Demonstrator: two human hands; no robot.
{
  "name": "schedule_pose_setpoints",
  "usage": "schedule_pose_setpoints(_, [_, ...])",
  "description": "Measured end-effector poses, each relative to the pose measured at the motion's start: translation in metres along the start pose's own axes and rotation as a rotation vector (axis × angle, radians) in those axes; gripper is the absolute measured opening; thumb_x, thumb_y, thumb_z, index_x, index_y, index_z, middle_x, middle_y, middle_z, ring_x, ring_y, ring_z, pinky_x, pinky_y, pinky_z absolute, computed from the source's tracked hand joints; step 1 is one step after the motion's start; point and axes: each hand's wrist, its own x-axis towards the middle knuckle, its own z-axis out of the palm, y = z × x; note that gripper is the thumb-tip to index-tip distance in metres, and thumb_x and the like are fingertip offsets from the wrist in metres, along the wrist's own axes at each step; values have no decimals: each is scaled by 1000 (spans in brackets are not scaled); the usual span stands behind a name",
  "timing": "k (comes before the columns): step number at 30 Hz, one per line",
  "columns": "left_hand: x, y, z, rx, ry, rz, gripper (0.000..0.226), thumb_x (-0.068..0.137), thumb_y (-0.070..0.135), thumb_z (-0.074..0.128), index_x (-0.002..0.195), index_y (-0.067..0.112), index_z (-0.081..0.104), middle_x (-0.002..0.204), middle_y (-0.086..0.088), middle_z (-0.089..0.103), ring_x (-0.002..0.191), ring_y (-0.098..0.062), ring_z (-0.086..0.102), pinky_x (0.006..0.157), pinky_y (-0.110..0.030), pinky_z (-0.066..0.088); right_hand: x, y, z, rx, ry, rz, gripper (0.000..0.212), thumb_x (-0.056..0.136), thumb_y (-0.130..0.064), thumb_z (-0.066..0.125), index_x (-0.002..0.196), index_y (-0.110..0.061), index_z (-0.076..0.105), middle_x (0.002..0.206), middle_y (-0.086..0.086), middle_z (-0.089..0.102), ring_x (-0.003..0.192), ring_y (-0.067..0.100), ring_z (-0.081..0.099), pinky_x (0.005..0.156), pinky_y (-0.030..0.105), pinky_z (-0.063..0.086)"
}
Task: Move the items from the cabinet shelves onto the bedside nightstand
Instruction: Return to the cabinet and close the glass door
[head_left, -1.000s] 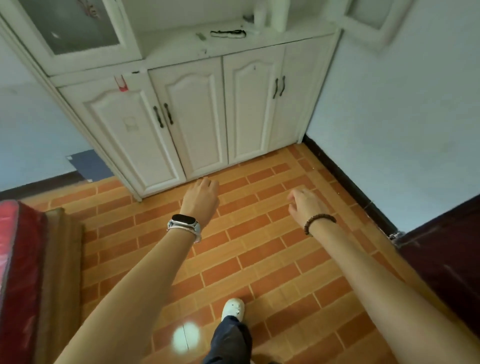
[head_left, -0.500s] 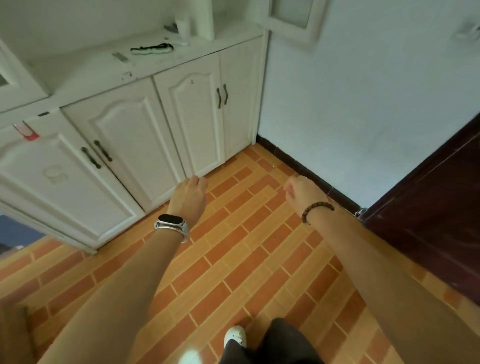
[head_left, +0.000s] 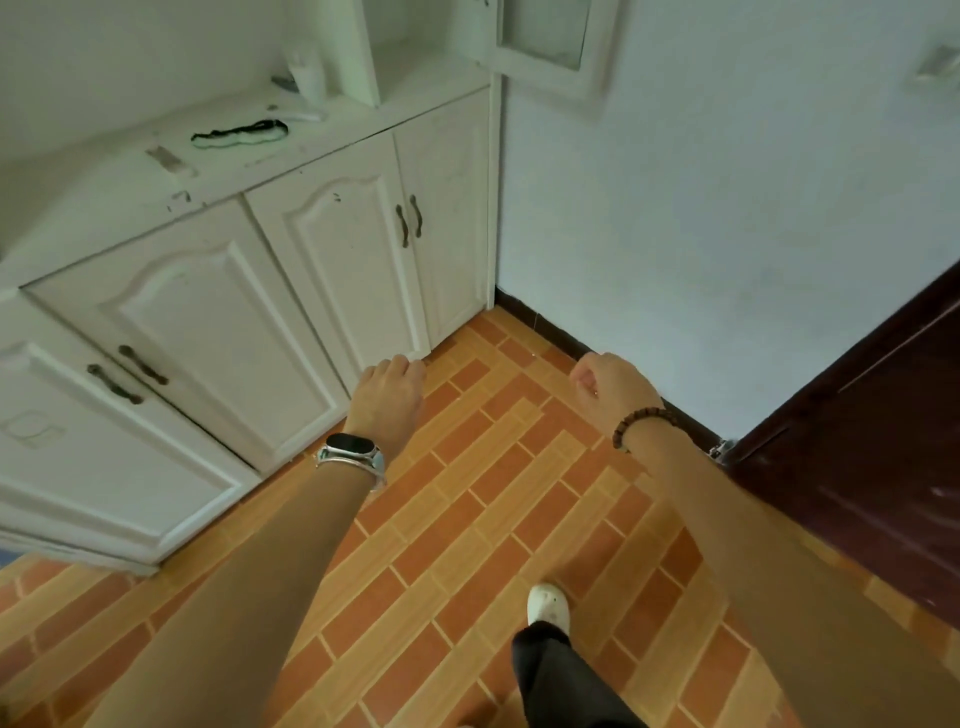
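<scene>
- A dark cord (head_left: 239, 132) is seen lying on the cabinet (head_left: 208, 312) ledge, with a white bottle (head_left: 309, 78) stood just behind it.
- The left hand (head_left: 387, 397) is held out low before the cabinet doors, fingers loosely curled, nothing grasped.
- The right hand (head_left: 613, 387) is held out right of the cabinet, likewise relaxed and unladen.

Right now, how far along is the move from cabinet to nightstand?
Done: nothing visibly; the nightstand is out of view. In hand: nothing, the left hand and right hand each have an empty grip. Left: the black-green cord and white container still sit on the cabinet shelf.
</scene>
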Motion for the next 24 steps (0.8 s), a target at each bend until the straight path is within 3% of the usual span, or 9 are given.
schedule_pose_setpoints(11, [153, 24, 11, -26, 99, -117, 22, 89, 8, 49, 109, 9, 59, 100, -9, 61, 87, -25, 57, 83, -37, 45, 152, 47, -47, 6, 32, -73, 18, 96, -19, 48, 107, -22, 62, 105, 1, 62, 94, 20, 60, 78, 37, 54])
schedule_pose_setpoints(24, [269, -8, 42, -48, 106, -110, 20, 87, 6, 51, 105, 7, 60, 96, -11, 62, 83, -27, 58, 79, -40, 46, 286, 50, -33, -1, -19, -114, 17, 95, -18, 49, 107, -22, 61, 102, 0, 62, 91, 19, 60, 78, 39, 55])
